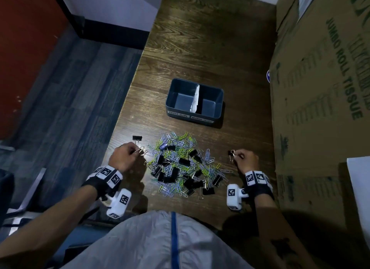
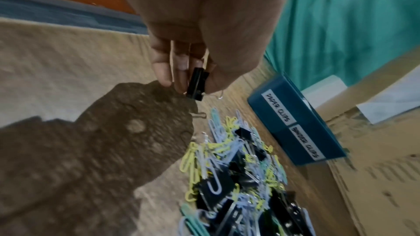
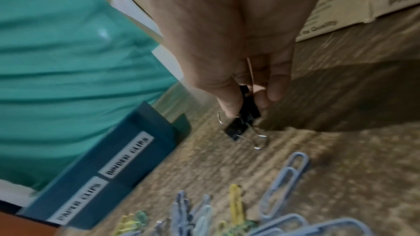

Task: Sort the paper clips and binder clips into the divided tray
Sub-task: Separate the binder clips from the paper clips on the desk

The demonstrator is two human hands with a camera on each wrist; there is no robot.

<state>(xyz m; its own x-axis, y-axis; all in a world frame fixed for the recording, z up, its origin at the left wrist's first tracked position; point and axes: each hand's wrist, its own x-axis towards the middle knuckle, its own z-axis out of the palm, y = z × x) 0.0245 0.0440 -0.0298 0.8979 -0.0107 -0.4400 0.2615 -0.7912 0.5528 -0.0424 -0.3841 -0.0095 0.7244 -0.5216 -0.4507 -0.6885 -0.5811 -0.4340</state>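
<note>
A blue divided tray [image 1: 212, 116] stands on the wooden table, a white card splitting it. Its front labels read PAPER CLIPS on the left and BINDER CLIPS on the right, and both halves look bare. In front of it lies a mixed pile [image 1: 180, 164] of coloured paper clips and black binder clips. At the pile's left, my left hand [image 1: 136, 151] pinches a black binder clip [image 2: 196, 85] between thumb and fingers. At the pile's right, my right hand [image 1: 236, 155] pinches a small black binder clip [image 3: 248, 107]. A second small clip [image 3: 235, 130] sits just below my fingertips.
Tall cardboard boxes [image 1: 320, 88] line the table's right side, close to my right hand. The table's left edge [image 1: 128, 100] drops to grey floor just beside my left hand. Bare wood stretches beyond the tray.
</note>
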